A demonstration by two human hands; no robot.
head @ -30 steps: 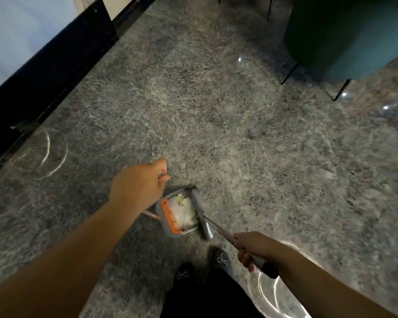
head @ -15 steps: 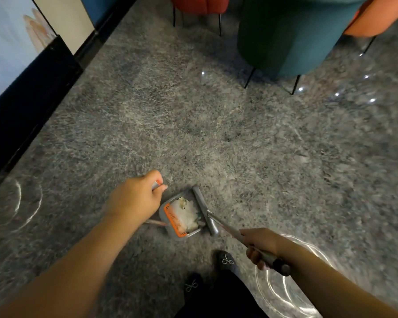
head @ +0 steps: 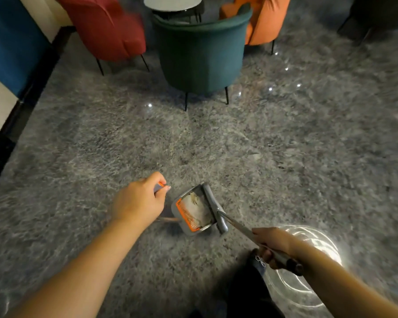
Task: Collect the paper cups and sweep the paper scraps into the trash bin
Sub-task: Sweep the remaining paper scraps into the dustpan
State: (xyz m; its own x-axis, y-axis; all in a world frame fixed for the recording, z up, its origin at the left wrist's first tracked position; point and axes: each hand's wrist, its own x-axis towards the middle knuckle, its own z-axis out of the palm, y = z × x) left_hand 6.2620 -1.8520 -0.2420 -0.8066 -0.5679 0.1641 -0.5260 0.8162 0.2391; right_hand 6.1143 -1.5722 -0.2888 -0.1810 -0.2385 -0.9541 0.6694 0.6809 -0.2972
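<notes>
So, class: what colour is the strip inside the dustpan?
Orange, along the dustpan's left inner edge; the head view shows it.

We see two bare forearms, no sleeves reaching into view, and nothing worn at either wrist. The left hand (head: 138, 203) has pale polished nails on its fingers (head: 168, 188). Below the right hand (head: 274, 245) we see dark trousers (head: 246, 294) and a dark shoe (head: 259, 260) with a small white emblem.
</notes>
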